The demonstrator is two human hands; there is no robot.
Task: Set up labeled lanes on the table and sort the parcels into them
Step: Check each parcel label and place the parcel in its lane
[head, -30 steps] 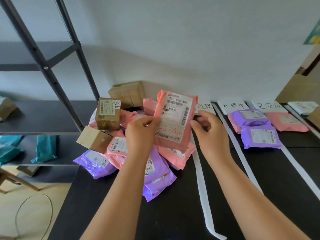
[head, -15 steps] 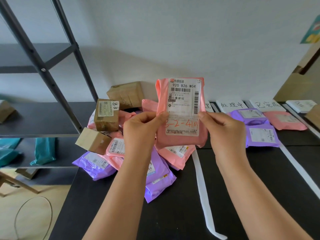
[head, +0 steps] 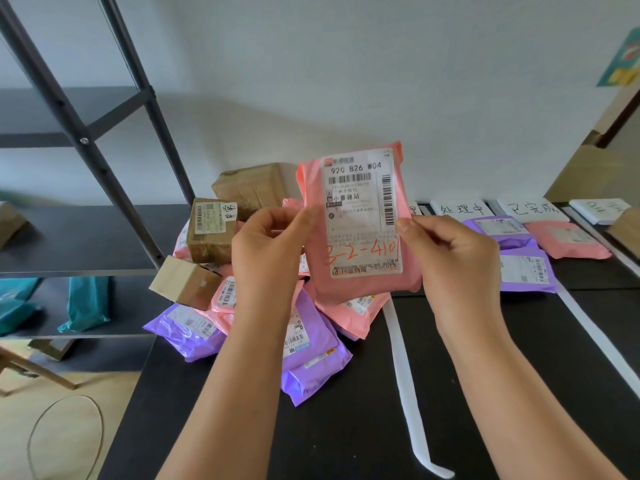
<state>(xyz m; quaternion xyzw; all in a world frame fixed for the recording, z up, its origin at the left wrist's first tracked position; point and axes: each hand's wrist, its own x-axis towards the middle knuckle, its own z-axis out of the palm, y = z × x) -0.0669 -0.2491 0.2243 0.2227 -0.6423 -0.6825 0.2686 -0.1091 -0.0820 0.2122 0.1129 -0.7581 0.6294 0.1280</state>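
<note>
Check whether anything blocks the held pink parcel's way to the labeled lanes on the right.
Nothing visible does. Both the left hand and right hand hold the pink parcel raised above the table; the purple parcels lie flat in their lane, below its path.

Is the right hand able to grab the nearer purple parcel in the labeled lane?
Probably not yet: the right hand pinches the pink parcel. Otherwise the purple parcel lies uncovered just beside it.

Two hands (head: pixel 270 251) (head: pixel 450 258), four paper lane labels (head: pixel 414 209) (head: pixel 462 208) (head: pixel 533 209) (head: pixel 601 209), three piled cardboard boxes (head: pixel 252 188) (head: pixel 211 233) (head: pixel 185 282)
</note>
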